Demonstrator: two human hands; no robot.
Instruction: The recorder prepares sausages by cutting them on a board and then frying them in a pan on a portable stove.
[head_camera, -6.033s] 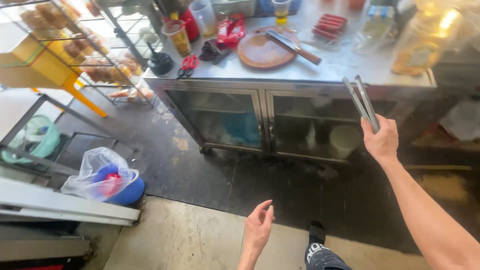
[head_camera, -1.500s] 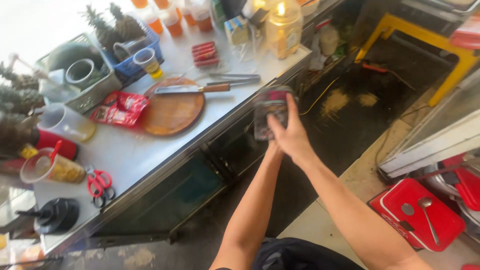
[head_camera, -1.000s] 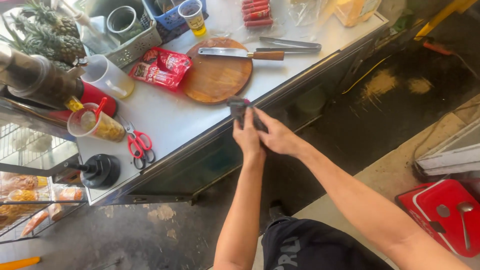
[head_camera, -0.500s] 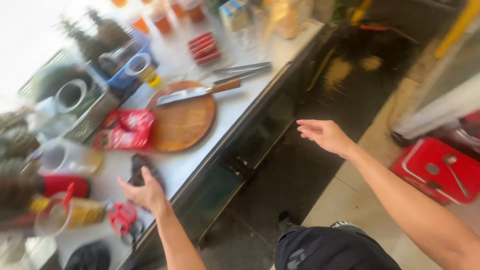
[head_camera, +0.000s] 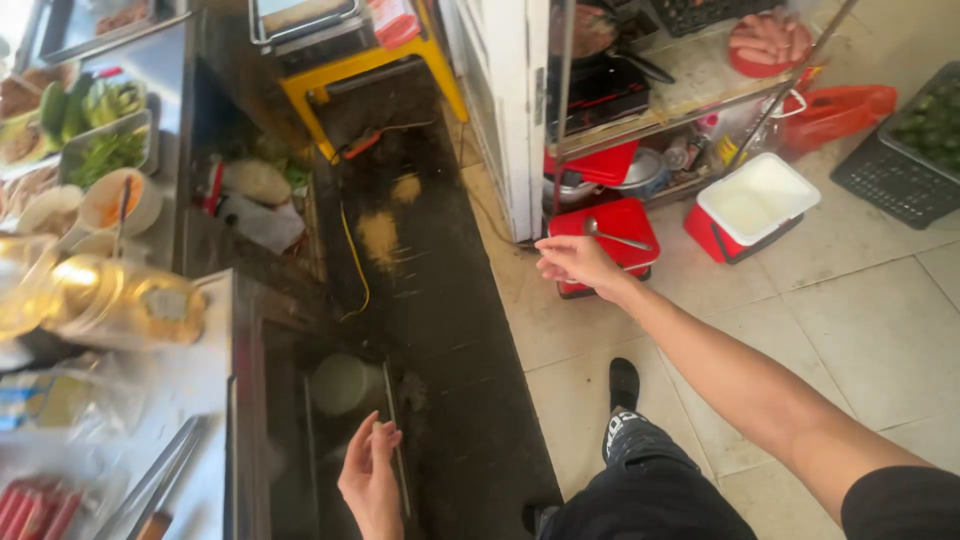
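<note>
My left hand (head_camera: 370, 483) hangs low at the bottom of the view, next to the steel counter (head_camera: 205, 400) and its glass-fronted cabinet, fingers loosely apart and holding nothing. My right hand (head_camera: 578, 265) reaches out over the tiled floor, fingers relaxed and empty, just in front of a red box (head_camera: 615, 225) with a metal spoon lying on its lid. Metal tongs (head_camera: 155, 480) lie on the counter left of my left hand.
A dark mat (head_camera: 430, 300) covers the floor beside the counter. A red cooler with a white lid (head_camera: 752, 205) stands right of the red box. A white post (head_camera: 510, 110), a wire shelf with cookware (head_camera: 650, 90), a yellow stand (head_camera: 350, 70) and trays of greens (head_camera: 100, 130) are around.
My view has swung from the counter with the cutting board toward the floor and shelves. My left hand has left the dark object on the counter and dropped, empty.
</note>
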